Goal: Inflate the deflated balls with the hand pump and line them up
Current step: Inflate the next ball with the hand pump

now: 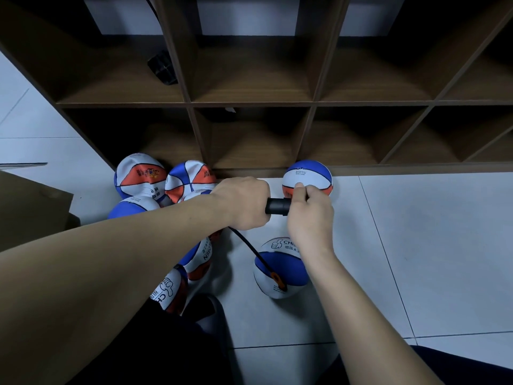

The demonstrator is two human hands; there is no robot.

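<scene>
Ball w/ hose plugged in is lying on floor lower centre, still saggy. Both hands are gripping pump mid-frame: left hand wrapping barrel, right hand curling round handle end. Pumping step; next prob needing more strokes, then lining it beside round ball

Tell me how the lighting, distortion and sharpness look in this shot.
Head view: dim, cool, even light; the shelf unit bows and fans outward from wide-angle distortion; its lower cubbies sink into shadow; the forearms loom large at the bottom edge; print on the ball by the hose stays mostly readable.
</scene>
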